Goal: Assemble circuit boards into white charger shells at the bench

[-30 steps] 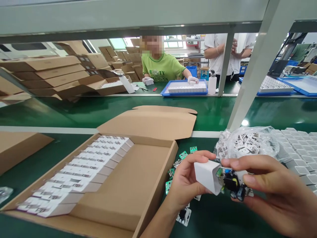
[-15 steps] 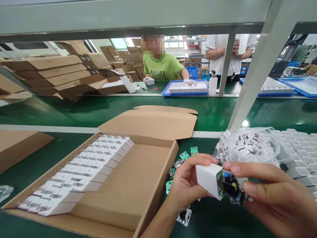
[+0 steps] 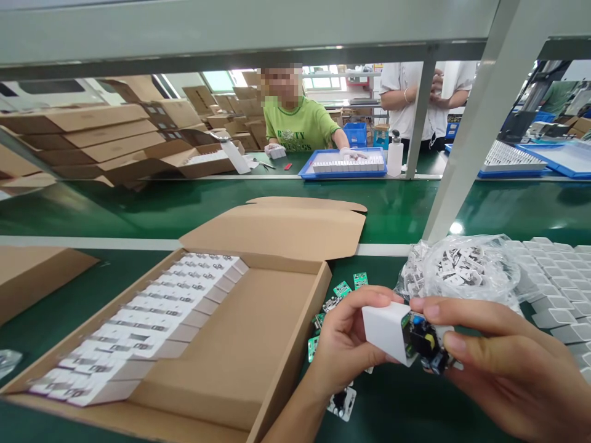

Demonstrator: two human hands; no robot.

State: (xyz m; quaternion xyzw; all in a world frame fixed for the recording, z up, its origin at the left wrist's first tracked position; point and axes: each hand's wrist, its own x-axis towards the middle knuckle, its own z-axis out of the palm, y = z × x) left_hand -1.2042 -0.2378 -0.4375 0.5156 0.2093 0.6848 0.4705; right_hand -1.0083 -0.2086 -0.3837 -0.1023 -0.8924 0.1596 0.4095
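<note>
My left hand [image 3: 344, 341] grips a small white plastic casing [image 3: 384, 329] with its open end facing right. My right hand [image 3: 498, 363] pinches a green circuit board with dark components [image 3: 427, 344], and the board's left end sits partly inside the casing's opening. Both hands hover low over the green bench. Just below and left of them lie several loose green circuit boards [image 3: 341, 289]. To the left stands an open cardboard box [image 3: 258, 344] holding rows of white casings [image 3: 148, 320] along its left side.
A clear plastic bag of small white parts [image 3: 462, 267] lies behind my right hand, beside rows of white casings [image 3: 558, 271]. A grey frame post [image 3: 466, 135] rises at the right. Across the belt a person in green works at a blue tray [image 3: 346, 166]; flat cardboard boxes [image 3: 83, 138] are stacked left.
My right hand has slid the circuit board a little further left into the white casing. The person across the belt has shifted a hand over the blue tray.
</note>
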